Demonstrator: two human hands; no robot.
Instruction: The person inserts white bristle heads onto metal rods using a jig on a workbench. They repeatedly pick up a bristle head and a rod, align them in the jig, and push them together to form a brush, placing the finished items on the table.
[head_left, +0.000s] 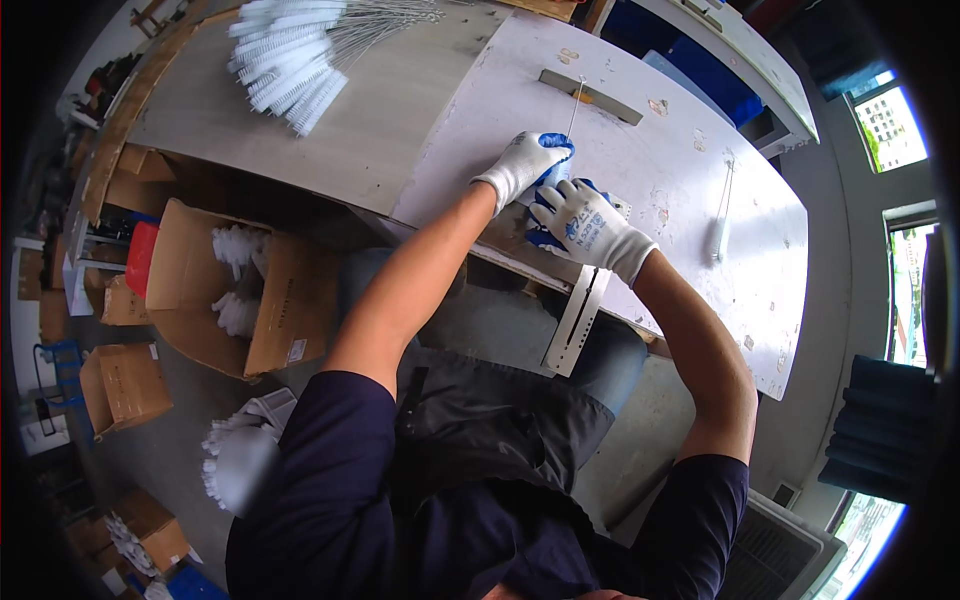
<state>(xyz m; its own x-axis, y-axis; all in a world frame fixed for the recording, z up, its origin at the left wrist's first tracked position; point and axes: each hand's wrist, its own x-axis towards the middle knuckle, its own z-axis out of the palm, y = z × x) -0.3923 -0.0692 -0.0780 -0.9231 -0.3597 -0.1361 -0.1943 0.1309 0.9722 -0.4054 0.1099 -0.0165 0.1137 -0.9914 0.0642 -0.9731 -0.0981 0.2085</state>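
Both my hands wear white knitted gloves with blue coated palms, close together at the table's near edge. My left hand (528, 164) is closed around a wire-handled brush (573, 118); its thin wire points away from me and ends in a small loop. Just to the right, my right hand (583, 218) has its fingers curled down by the brush's near end, and what they grip is hidden. Below that hand, a slotted metal strip (570, 335) with a row of holes hangs past the table edge. A grey metal bar (615, 106) lies beyond the hands, under the wire's tip.
A fanned pile of white bristle brushes (290, 60) lies at the far left of the table (460, 150). One single brush (719, 235) rests at the right. Lower left, an open cardboard box (200, 290) holds more white brushes, near a smaller box (128, 385).
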